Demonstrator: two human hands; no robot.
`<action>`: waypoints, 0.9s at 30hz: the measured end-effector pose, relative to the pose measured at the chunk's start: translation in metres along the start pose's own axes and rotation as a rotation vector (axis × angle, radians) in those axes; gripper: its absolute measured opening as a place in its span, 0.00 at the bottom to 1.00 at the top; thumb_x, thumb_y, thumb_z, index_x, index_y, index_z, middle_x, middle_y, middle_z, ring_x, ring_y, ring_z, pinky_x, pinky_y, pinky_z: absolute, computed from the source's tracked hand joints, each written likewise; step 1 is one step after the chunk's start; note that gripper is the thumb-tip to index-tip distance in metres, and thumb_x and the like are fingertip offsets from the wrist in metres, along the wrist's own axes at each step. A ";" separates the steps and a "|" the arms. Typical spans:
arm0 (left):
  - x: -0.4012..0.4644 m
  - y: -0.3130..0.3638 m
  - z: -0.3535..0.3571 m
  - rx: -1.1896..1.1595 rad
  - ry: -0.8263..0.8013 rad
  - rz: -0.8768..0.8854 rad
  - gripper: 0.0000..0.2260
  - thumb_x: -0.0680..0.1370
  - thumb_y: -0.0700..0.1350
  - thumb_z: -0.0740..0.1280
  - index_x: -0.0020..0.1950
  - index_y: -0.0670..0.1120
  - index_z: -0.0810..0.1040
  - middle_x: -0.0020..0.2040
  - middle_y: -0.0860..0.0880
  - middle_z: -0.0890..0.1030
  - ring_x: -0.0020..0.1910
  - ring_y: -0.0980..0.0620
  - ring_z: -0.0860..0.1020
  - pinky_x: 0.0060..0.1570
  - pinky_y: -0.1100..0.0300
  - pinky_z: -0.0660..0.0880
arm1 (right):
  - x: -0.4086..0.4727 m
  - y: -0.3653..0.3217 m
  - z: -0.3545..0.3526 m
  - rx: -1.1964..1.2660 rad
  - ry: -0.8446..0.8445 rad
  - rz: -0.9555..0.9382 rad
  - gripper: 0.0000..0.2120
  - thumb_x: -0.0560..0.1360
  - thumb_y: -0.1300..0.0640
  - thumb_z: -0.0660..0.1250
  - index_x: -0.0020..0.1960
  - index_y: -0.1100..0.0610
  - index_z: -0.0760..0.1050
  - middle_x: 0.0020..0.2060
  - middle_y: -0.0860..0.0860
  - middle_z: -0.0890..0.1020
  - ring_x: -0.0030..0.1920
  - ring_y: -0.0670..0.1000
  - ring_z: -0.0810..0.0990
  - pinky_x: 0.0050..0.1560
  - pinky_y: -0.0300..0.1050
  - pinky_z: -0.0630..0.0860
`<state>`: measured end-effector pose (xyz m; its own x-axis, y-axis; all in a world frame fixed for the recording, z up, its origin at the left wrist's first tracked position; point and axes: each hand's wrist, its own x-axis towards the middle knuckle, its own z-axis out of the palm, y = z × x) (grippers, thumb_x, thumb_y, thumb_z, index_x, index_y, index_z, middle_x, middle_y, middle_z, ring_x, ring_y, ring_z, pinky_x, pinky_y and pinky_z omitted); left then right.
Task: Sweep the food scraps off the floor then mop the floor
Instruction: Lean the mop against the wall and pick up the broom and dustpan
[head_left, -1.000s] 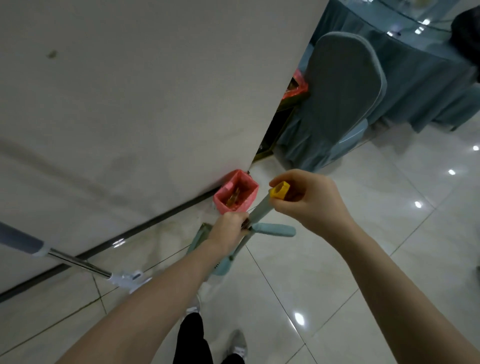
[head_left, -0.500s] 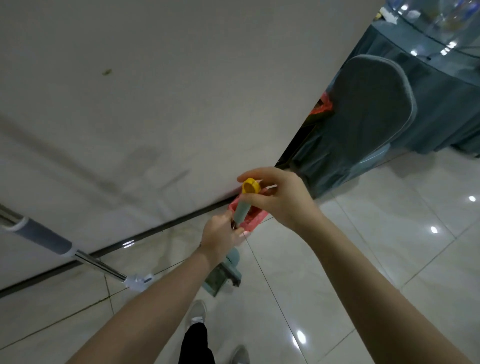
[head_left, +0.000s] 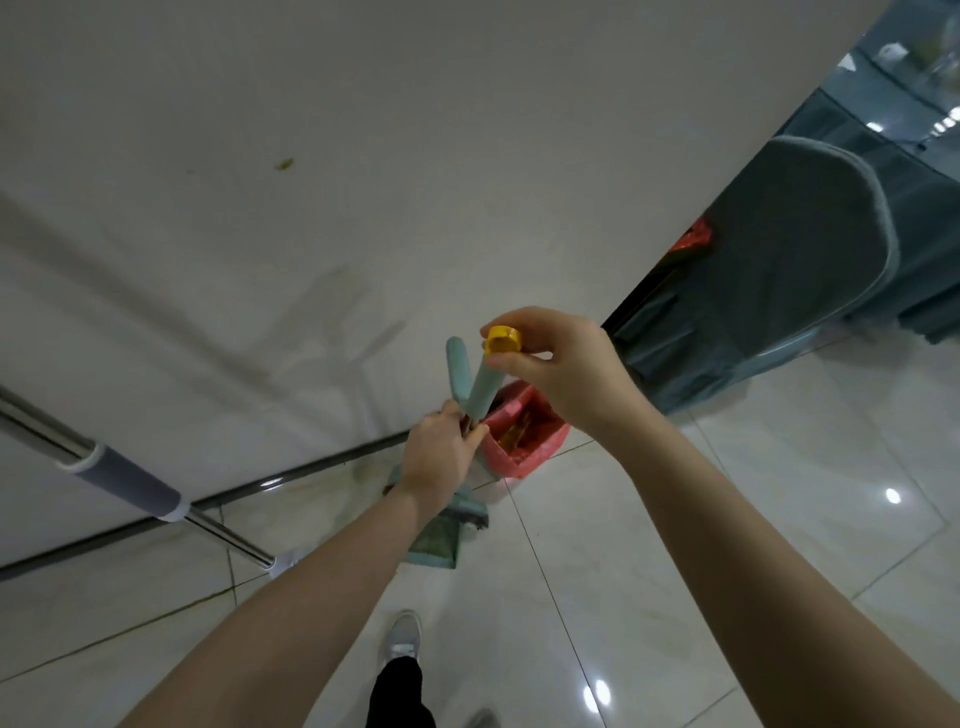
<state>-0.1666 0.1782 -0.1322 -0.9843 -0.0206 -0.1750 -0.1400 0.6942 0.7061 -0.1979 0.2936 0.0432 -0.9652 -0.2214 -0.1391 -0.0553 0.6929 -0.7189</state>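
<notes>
Both hands (head_left: 441, 452) seemingly on broom handles (head_left: 480, 389)

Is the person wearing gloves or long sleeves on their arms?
No gloves, and no sleeves showing. The left hand and right hand are bare, and both forearms are bare as far as the picture's bottom edge. No watch, ring or bracelet shows. The fingers have short, plain nails.

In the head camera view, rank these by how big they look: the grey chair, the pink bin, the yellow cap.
1. grey chair, though it stands farther off
2. pink bin
3. yellow cap, smallest despite being nearest, at the right hand
</notes>
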 end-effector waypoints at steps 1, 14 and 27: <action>0.004 -0.002 -0.003 -0.020 0.014 -0.020 0.13 0.76 0.53 0.69 0.46 0.44 0.74 0.36 0.50 0.78 0.33 0.54 0.76 0.38 0.64 0.77 | 0.007 -0.003 -0.001 0.023 -0.021 0.000 0.09 0.76 0.58 0.70 0.56 0.53 0.81 0.47 0.42 0.82 0.46 0.37 0.79 0.49 0.28 0.75; 0.054 -0.020 -0.030 -0.136 0.088 -0.166 0.14 0.78 0.51 0.67 0.49 0.39 0.77 0.34 0.51 0.75 0.31 0.53 0.74 0.30 0.72 0.68 | 0.079 -0.034 0.022 -0.051 -0.061 0.018 0.10 0.80 0.59 0.62 0.55 0.54 0.82 0.49 0.47 0.83 0.51 0.49 0.80 0.57 0.48 0.77; 0.069 -0.016 -0.025 -0.149 0.089 -0.102 0.14 0.79 0.51 0.66 0.50 0.39 0.77 0.33 0.53 0.73 0.26 0.59 0.68 0.30 0.77 0.69 | 0.101 -0.029 0.009 -0.078 -0.114 0.000 0.10 0.79 0.63 0.62 0.49 0.52 0.80 0.49 0.50 0.85 0.51 0.53 0.82 0.57 0.55 0.77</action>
<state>-0.2354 0.1472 -0.1385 -0.9689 -0.1531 -0.1943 -0.2472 0.5715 0.7825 -0.2916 0.2449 0.0442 -0.9300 -0.2952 -0.2190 -0.0793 0.7429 -0.6647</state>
